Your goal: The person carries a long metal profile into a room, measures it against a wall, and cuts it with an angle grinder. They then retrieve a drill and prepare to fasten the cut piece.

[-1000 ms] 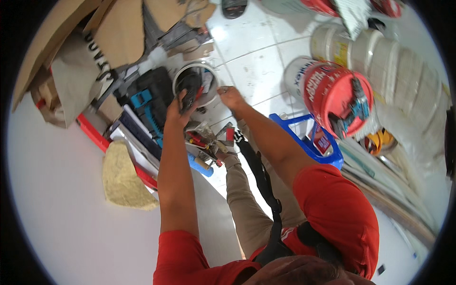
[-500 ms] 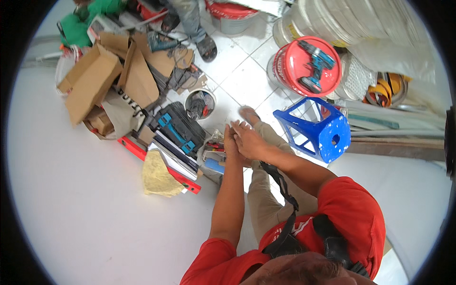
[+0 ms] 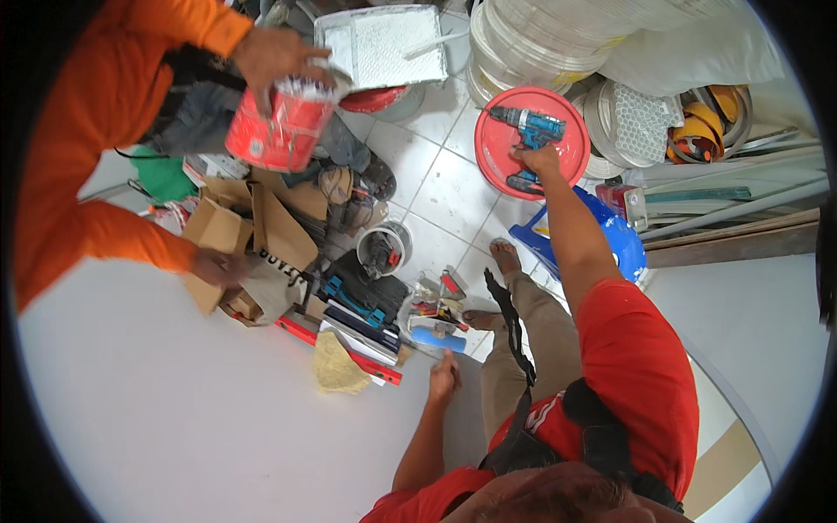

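A teal and black cordless drill (image 3: pixel 542 127) lies on the red lid (image 3: pixel 490 161) of a bucket, in front of me to the right. My right hand (image 3: pixel 537 160) reaches out over the lid, its fingers closed round the drill's grip. Lower down, near my left leg, my left hand (image 3: pixel 445 378) is held with its fingers curled in. Whatever it may hold is hidden. Just beyond it a blue cylinder-shaped thing (image 3: pixel 438 338) lies beside a clear tub of small tools (image 3: pixel 436 305).
A co-worker in orange sleeves (image 3: pixel 122 96) holds a red paint can (image 3: pixel 283 126) at the left. A blue plastic stool (image 3: pixel 623 235) stands under my right forearm. Cardboard boxes (image 3: pixel 283 218), a black tool case (image 3: pixel 353 292) and a white paint tray (image 3: pixel 384 44) are around.
My hands, together before, have moved apart: the right went out to the drill and gripped it, the left drew back toward me. A co-worker with a paint can has come in from the left.
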{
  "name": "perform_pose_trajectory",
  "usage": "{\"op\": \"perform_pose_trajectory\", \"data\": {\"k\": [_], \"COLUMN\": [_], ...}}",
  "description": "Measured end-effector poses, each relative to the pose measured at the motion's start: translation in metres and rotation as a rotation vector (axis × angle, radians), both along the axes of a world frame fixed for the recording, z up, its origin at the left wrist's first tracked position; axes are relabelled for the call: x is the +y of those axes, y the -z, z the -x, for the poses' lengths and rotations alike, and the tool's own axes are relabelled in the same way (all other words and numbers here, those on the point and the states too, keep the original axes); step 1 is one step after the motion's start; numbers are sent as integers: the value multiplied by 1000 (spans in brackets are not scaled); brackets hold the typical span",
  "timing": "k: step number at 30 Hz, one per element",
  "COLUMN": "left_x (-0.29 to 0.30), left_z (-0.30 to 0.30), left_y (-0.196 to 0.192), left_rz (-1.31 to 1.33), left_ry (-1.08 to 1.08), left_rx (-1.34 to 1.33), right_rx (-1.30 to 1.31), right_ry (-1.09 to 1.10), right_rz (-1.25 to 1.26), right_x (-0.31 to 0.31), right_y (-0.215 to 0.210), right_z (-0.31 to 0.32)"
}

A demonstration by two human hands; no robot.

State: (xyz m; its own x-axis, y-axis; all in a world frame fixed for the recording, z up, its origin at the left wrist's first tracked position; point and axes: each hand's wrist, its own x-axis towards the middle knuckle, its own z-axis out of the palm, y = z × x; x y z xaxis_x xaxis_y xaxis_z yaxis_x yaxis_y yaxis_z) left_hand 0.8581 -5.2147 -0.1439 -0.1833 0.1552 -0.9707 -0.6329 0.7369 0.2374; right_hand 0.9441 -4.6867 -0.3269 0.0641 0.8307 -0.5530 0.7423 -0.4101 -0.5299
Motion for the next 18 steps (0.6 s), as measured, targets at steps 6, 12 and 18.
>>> {"op": "perform_pose_trajectory", "data": {"k": [6,12,18], "left_x": [-31,8,-13], "left_z": [-29,-20,-22], "left_y": [-49,-49,-21], "left_rz": [-67,-59,-188], "left_ry": [210,318,567], "left_rx": [182,-24,-72], "right_rx": [541,820,974], "right_ry": [223,379,405], "right_rz": [61,75,11], "right_x": [-24,-138,-252], "right_y": [49,-144,-271], "right_z": [-6,-67,-210]}}
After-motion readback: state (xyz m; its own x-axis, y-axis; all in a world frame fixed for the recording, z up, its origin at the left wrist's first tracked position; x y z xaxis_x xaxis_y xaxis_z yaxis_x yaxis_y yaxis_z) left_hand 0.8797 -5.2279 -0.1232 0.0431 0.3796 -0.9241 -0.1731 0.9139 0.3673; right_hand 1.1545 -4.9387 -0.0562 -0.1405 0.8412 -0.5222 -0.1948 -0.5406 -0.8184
